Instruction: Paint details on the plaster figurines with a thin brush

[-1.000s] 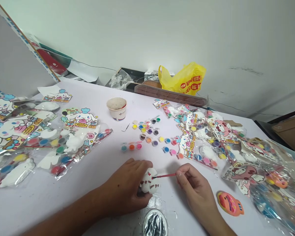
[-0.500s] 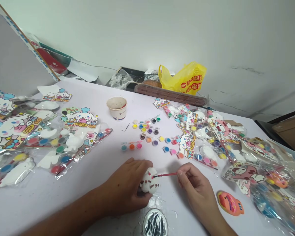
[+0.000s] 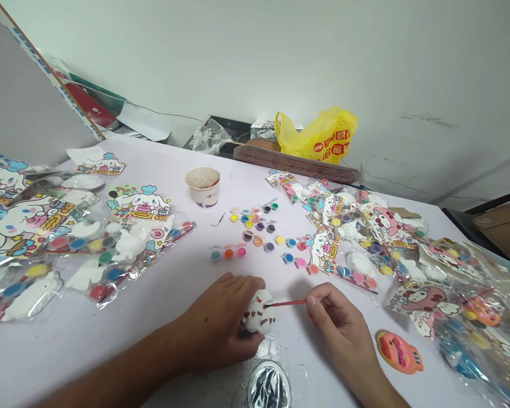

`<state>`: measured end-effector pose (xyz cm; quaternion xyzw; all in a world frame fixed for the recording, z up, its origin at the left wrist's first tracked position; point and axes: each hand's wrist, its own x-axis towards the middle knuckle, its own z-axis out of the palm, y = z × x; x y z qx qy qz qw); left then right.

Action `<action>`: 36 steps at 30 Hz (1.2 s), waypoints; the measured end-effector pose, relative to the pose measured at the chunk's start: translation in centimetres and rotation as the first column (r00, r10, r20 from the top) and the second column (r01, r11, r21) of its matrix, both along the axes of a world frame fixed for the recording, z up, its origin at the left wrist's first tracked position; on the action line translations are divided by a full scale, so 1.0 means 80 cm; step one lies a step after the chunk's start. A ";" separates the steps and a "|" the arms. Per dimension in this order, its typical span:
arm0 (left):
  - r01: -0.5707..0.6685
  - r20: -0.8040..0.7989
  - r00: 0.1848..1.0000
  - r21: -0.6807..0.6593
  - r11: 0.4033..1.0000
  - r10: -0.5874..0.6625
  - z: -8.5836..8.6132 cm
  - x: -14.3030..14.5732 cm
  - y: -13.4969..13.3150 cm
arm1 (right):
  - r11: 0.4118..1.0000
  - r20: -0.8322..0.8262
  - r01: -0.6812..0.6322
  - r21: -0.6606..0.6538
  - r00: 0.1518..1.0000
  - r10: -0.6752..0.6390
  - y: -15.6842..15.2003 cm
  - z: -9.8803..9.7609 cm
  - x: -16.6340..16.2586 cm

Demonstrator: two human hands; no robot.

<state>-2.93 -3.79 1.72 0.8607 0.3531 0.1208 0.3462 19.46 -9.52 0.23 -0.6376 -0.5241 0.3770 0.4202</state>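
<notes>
Lumpy white plaster figurine [image 3: 259,316] in left hand [image 3: 221,326], thin red brush [image 3: 285,304] in right hand [image 3: 338,326]

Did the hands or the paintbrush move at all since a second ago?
Hardly. The left hand still grips the little white figure, and the right hand still holds the red paintbrush with its tip at the figure's top. Nothing was picked up or let go. The paint pots and paper cup lie as before; only the view shifted slightly.

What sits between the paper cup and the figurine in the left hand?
Head view: a strip of paint pots lies between the paper cup and the figurine; otherwise bare table.
</notes>
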 end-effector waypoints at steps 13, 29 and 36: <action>0.004 -0.006 1.000 0.005 1.000 -0.004 -0.001 -0.001 -0.001 | 1.000 0.008 -0.021 -0.018 1.000 0.021 0.000 0.004 -0.001; 0.006 -0.006 1.000 0.005 1.000 -0.006 -0.001 -0.001 -0.001 | 0.999 -0.005 -0.047 0.001 0.999 0.047 -0.001 -0.003 0.000; 0.000 -0.010 1.000 -0.011 1.000 0.000 0.001 -0.001 -0.001 | 0.998 0.008 -0.043 0.039 0.999 0.043 -0.002 -0.006 -0.001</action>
